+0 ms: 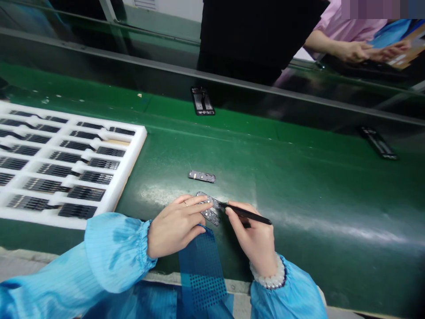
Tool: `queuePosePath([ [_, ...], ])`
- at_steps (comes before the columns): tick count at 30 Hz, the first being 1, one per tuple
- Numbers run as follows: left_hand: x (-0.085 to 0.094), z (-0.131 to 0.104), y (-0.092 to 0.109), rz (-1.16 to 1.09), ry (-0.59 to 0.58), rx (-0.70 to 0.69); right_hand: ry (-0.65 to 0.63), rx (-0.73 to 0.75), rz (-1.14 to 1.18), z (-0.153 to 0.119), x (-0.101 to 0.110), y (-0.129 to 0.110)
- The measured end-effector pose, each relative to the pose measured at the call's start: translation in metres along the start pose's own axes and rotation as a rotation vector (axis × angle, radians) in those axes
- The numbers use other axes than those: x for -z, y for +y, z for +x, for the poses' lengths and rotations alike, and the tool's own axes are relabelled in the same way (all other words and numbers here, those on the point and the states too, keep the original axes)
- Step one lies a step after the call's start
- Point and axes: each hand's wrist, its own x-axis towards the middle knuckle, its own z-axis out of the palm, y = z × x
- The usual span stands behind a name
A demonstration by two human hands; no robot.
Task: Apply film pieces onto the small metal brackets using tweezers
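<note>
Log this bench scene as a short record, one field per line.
Left hand: fingers over a dark electronic part
Right hand: grips a slim black tool, tip at that part
Just beyond: a second part, lying apart
Left side: white tray holding black strips
Farther back: one phone shell near the middle, another shell at right
Upper right: a co-worker's hands

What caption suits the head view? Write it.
Left grip rests on dark hardware; right grip holds a slim black tool.
</note>
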Motion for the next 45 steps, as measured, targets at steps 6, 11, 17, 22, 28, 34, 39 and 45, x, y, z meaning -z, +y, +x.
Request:
queuePosePath([
  [6, 0.0, 0.0, 0.001, 0.007, -0.011, 0.002, 0.009, -0.002, 0.052, -0.002, -0.001, 0.002],
  [11, 0.0, 0.0, 0.0, 0.006, -0.004, -0.011, 0.024, -0.027, 0.079, -0.004, 0.0, 0.004],
  [17, -0.002, -0.004, 0.006, 0.023, 0.152, -0.108, 0.004, 0.166, -0.012, 0.001, 0.001, 0.006],
  [22, -0.004, -0.008, 0.011, 0.02, 0.158, -0.091, -0.112, 0.32, -0.207, 0.011, -0.008, 0.007],
  [28, -0.006, -0.009, 0.013, 0.074, 0.145, -0.088, -0.21, 0.412, -0.247, 0.017, -0.009, 0.002],
  [34, -0.007, -0.01, 0.014, 0.111, 0.183, -0.119, -0.342, 0.371, -0.263, 0.027, 0.0, -0.003],
  [39, -0.008, -0.011, 0.012, 0.087, 0.145, -0.147, -0.359, 0.314, -0.224, 0.031, 0.005, 0.003],
  [45, -0.003, -0.012, 0.013, 0.056, 0.065, -0.181, -0.356, 0.336, -0.263, 0.028, 0.003, 0.0],
])
